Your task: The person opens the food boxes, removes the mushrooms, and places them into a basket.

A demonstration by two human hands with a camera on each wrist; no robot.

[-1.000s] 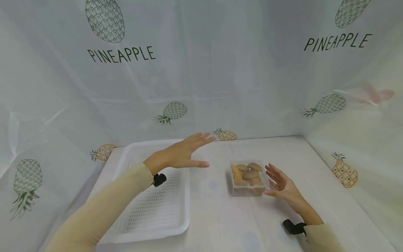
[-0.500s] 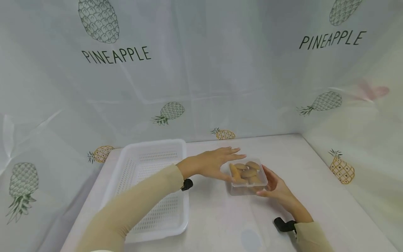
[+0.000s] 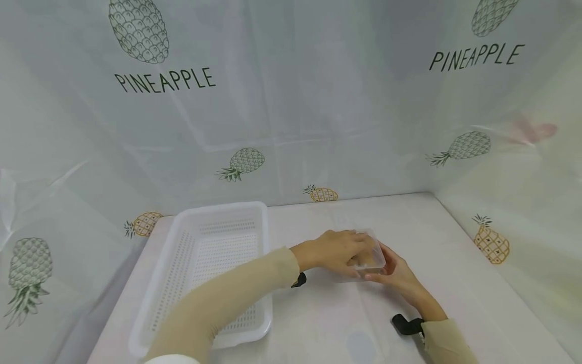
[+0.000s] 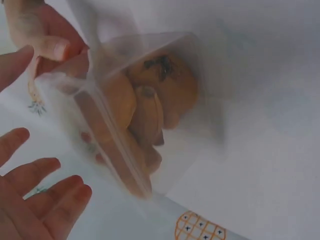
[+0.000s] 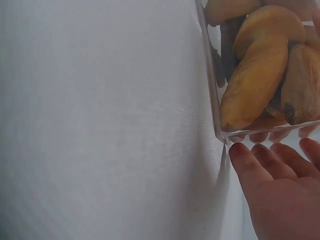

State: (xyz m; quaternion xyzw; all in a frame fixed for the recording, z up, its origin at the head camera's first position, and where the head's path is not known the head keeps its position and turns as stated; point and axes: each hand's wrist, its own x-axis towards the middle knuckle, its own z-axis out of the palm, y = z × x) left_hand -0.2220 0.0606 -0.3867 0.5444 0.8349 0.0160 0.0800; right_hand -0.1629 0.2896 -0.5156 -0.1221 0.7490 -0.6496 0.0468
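A lidded clear plastic box (image 3: 374,258) holds tan and orange-brown pieces (image 5: 260,70) that look like mushrooms. My left hand (image 3: 341,250) reaches over the box's left side and top, covering much of it in the head view. Its fingers are spread in the left wrist view, with the box (image 4: 145,115) just beyond them; contact is unclear. At the box's right front corner, my right hand (image 3: 400,278) holds it with the thumb in front and fingers along the side. The fingers (image 5: 280,162) lie against the clear wall in the right wrist view.
A white perforated plastic basket (image 3: 268,308) stands left of the box, partly under my left sleeve (image 3: 232,293). White cloth covers the table (image 3: 313,323). Behind it rises a pineapple-print curtain (image 3: 313,121), which also runs along both sides.
My left hand has moved right and down from above the basket onto the box. My right hand has closed in from beside the box to its right corner.
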